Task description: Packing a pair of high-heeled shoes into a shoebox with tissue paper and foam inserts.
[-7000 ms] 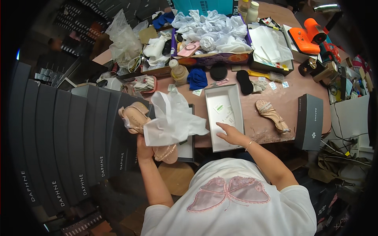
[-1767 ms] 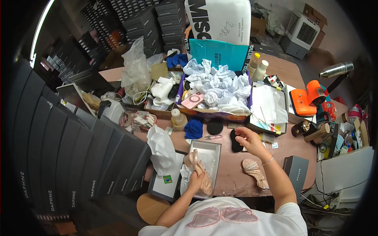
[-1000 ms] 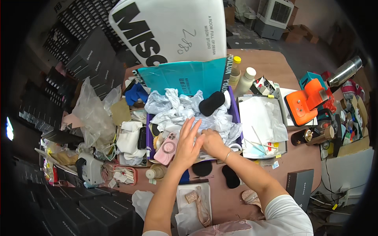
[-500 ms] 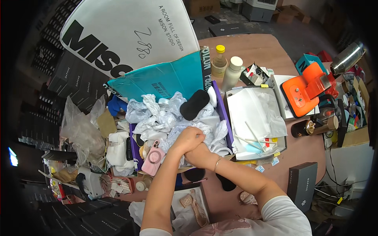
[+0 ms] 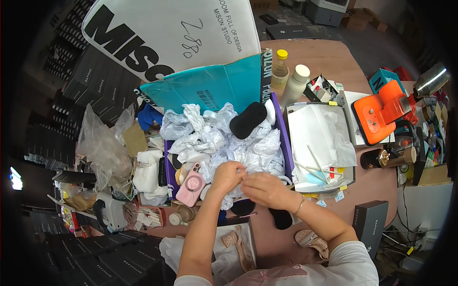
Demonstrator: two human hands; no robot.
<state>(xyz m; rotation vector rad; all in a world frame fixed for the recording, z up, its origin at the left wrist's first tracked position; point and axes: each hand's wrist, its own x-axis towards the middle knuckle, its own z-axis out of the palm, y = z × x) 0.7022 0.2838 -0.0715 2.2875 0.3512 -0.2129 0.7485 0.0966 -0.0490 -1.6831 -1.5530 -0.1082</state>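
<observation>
My left hand [image 5: 229, 177] is closed in a pinch above the near edge of a purple-sided box [image 5: 285, 143] filled with crumpled white tissue paper [image 5: 205, 136]. Close beside it, my right hand [image 5: 268, 188] has its fingers bent and pressed together, their tips almost meeting the left fingers. Whatever lies between them is too small to make out. A pink phone [image 5: 191, 185] leans at the box's near left corner. On the tissue lies a black oval pad [image 5: 248, 120]. Below my wrists, a sparkly heeled sandal [image 5: 244, 255] lies in a white shoebox with tissue; its lookalike [image 5: 312, 242] rests on the table.
Right of the box stands a tray [image 5: 353, 178] with white paper and sticks. Behind it are a white bottle [image 5: 296, 86] and a yellow-capped bottle [image 5: 281, 71]. An orange device [image 5: 374, 114] is farther right. Dark shoeboxes [image 5: 114, 262] are stacked at the lower left.
My hands, overlapped before, have come slightly apart, with the right hand now beside the left. The whole view has shifted, so things sit a little farther right.
</observation>
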